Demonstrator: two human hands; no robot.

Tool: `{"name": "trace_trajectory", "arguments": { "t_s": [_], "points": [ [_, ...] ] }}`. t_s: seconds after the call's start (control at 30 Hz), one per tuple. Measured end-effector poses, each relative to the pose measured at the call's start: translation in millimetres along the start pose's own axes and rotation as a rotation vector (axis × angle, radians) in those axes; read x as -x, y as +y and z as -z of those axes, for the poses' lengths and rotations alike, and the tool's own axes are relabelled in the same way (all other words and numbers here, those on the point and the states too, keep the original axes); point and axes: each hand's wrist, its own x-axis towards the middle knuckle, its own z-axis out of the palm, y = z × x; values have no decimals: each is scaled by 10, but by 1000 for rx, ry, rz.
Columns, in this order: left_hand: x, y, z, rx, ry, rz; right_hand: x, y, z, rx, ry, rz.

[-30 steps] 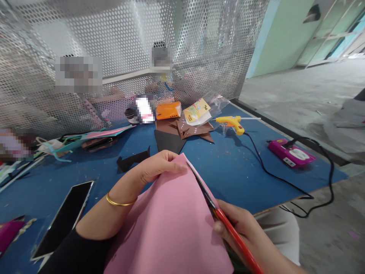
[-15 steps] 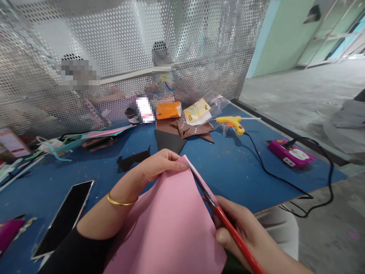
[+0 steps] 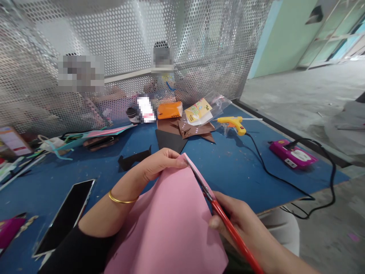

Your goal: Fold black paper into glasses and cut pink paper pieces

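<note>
A large pink sheet of paper [image 3: 173, 217] hangs bent over the near edge of the table. At its top corner my left hand [image 3: 167, 161] pinches it between thumb and fingers. My right hand [image 3: 236, 217] grips a pair of scissors [image 3: 228, 224] by the red handles. Their blades lie along the sheet's right edge, with a narrow strip of pink on the far side and the tips close to my left thumb. The lower handle is partly hidden by my fingers.
On the blue table [image 3: 228, 167] lie black paper [image 3: 169, 140], brown paper cutouts [image 3: 194, 129], an orange packet [image 3: 170, 110], a yellow glue gun [image 3: 235, 123] and a purple power strip [image 3: 292, 154] with a black cable. A dark-screened phone [image 3: 67, 215] lies left. Behind stands a perforated metal panel [image 3: 119, 45].
My right hand and the scissors have shifted slightly up and to the left along the pink paper's edge. My left hand keeps its pinch. The view has moved a little.
</note>
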Motion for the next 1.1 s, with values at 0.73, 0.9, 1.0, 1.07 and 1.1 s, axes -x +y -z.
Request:
{"name": "trace_trajectory", "arguments": {
  "t_s": [0.73,0.9,1.0,1.07,1.1],
  "points": [
    [-5,-20,-14,51,-30,-29,-54,-46,0,76,48,53],
    [-30,-32,51,47,-8,-40,-151,-83,-18,31,43,42],
    [-53,-33,78,47,21,-39,-231,-109,-26,38,67,-7],
    [-72,-41,98,44,44,-44,-288,-105,-26,50,75,-62],
    [-81,-45,108,41,55,-47,-315,-95,-22,52,78,-82]
  ]
}}
